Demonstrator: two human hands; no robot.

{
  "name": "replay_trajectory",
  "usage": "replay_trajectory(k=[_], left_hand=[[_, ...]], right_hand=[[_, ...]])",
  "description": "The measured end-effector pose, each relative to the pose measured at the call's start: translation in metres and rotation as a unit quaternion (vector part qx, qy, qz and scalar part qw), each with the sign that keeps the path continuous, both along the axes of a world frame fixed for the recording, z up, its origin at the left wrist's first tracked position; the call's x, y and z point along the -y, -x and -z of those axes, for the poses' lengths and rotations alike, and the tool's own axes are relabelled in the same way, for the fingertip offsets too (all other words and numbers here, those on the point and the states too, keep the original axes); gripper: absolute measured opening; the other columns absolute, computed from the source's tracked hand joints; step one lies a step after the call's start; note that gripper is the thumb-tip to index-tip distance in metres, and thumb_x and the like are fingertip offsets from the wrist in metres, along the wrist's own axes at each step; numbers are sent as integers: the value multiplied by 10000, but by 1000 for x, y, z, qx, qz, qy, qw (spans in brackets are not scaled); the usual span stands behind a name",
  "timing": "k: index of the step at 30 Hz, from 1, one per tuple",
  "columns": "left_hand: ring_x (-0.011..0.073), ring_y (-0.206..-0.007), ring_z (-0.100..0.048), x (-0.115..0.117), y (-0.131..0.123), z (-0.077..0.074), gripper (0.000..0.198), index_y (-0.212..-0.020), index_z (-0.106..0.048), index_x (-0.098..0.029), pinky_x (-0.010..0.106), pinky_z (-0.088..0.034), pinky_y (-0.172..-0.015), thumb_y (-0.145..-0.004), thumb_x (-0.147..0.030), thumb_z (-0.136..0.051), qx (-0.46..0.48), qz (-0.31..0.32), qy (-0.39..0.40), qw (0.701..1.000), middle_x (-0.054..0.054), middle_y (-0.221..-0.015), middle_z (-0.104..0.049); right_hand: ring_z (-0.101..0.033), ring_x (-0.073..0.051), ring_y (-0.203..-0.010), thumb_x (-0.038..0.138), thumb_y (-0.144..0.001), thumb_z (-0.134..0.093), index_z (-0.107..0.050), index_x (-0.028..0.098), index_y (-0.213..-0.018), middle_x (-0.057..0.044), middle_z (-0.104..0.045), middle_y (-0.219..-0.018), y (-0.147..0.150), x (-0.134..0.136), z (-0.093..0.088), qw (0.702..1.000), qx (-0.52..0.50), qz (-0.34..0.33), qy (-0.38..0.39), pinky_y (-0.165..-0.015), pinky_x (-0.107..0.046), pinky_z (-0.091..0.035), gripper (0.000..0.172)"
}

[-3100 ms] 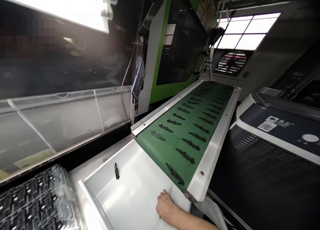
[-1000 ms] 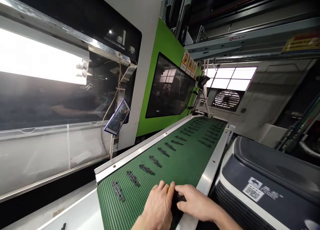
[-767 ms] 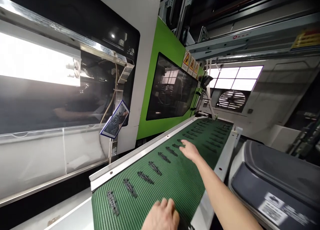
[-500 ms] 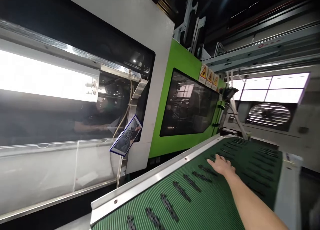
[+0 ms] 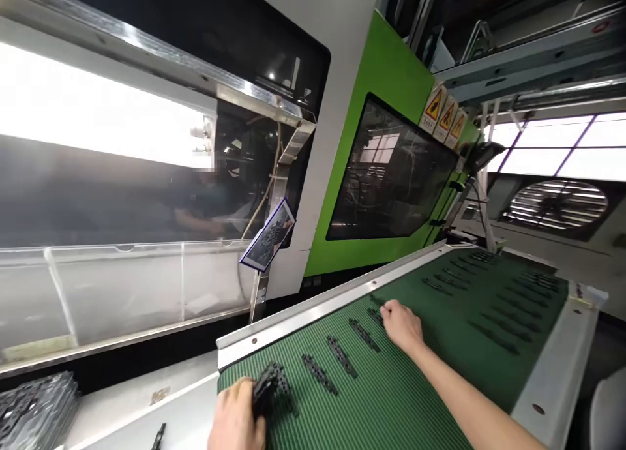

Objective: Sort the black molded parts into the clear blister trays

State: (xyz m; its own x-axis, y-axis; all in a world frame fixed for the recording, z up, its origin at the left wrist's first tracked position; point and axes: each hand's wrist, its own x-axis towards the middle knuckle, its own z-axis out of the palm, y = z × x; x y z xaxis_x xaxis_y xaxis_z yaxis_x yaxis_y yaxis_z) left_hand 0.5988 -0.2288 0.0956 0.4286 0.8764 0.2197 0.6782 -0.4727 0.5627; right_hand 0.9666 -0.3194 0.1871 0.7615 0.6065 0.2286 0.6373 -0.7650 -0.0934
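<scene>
In the lower middle of the head view, my left hand is closed around black perforated plastic parts, over the near end of the green ribbed belt. Farther up the belt, my right hand has its fingers curled together. A dark part end sticks out beyond them; the fingers hide most of it. Close to its thumb lies a slim black plastic part. Between both hands, more such parts, like this one, lie slanted in a row.
Two rows of black parts continue toward the belt's far end. A metal side rail borders the belt. At lower left are stacked black parts and a single part. A green-and-white machine stands behind, with a hanging picture card.
My left hand has come into view with black parts in it. My right hand has drawn back nearer along the belt, its spread fingers now closed. The view has shifted.
</scene>
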Motion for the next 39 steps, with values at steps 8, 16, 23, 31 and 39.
replay_trajectory(k=[8, 16, 23, 31, 39], left_hand=[[281, -1014, -501, 28, -67, -55, 299, -895, -559, -145, 366, -403, -845, -662, 14, -460, 41, 48, 117, 991, 124, -1051, -589], [220, -774, -614, 26, -97, -64, 96, -867, -483, -182, 340, -458, -700, -778, -147, -492, 255, -9, 324, 911, 66, -797, -611], [146, -591, -587, 27, -28, -48, 249, -767, -435, -196, 278, -497, -602, -634, -208, -646, 521, -50, 400, 752, -29, -644, -544], [145, -653, -592, 32, 184, 5, 386, -824, -563, -155, 255, -481, -632, -511, -251, -766, 605, -209, 343, 688, 1, -739, -620], [243, -687, -643, 102, 441, 70, 428, -858, -652, -154, 310, -508, -600, -496, -349, -770, 410, -400, 306, 761, 25, -713, -688]], right_hand=[[-601, -239, -875, 114, -836, -477, -596, 178, -917, -102, -642, -971, 71, -15, 7, 995, -37, -89, -11, -729, -320, -384, 157], [-636, -171, -834, 167, -842, -474, -590, 233, -899, 3, -691, -877, 171, -7, 15, 966, -159, -197, -58, -708, -249, -423, 146], [-634, -202, -972, 161, -825, -405, -508, 238, -1178, -52, -682, -1039, 268, -1, 19, 920, -268, -276, -71, -789, -291, -480, 375], [-664, -158, -735, 93, -739, -574, -576, 190, -1191, -57, -687, -1016, 398, -90, 48, 761, -534, -350, 117, -593, -262, -528, 462], [-614, -168, -875, 367, -914, -557, -586, 162, -1080, -57, -618, -1046, 467, -171, 177, 891, -383, -195, 146, -762, -350, -532, 265]])
